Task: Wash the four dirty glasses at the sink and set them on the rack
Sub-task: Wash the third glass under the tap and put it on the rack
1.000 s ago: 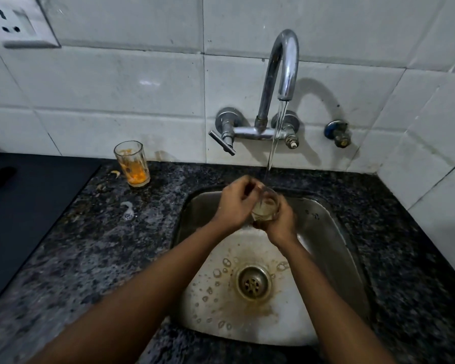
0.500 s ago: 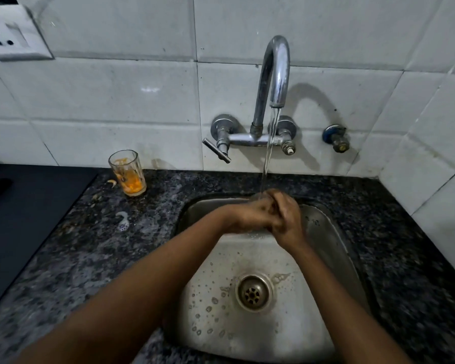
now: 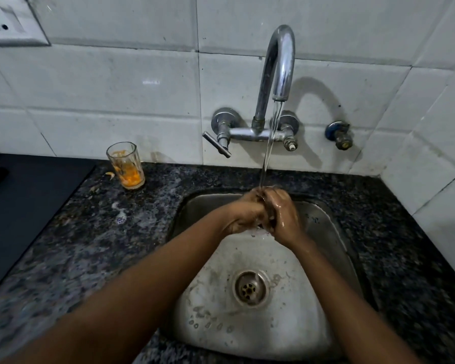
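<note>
Glass being washed: almost wholly hidden between the two hands; only a dark sliver shows between them, too little to tell how it is tilted.
Left hand (image 3: 243,215): wet, fingers curled in against the right hand over the back half of the sink; the hidden glass seems to be in its grasp, though this cannot be told for certain.
Right hand (image 3: 284,216): wet and shiny, fingers wrapped over the same spot, pressed against the left hand (what it clasps is likewise covered).
Water stream (image 3: 269,143): falls from the spout onto the tops of the joined hands.
Steel sink (image 3: 334,232): set into the counter, with a round drain (image 3: 250,288) in the middle of the basin and droplets near its front wall.
Tap (image 3: 276,74): chrome gooseneck on the tiled wall, lever handle to its left.
Dirty glass (image 3: 125,165): upright near the counter's back edge, well left of the sink, orange residue at its bottom.
Granite counter (image 3: 103,245): dark and speckled, with a small foam patch (image 3: 120,215) between the dirty glass and the sink.
Wall socket (image 3: 9,24): top left corner.
</note>
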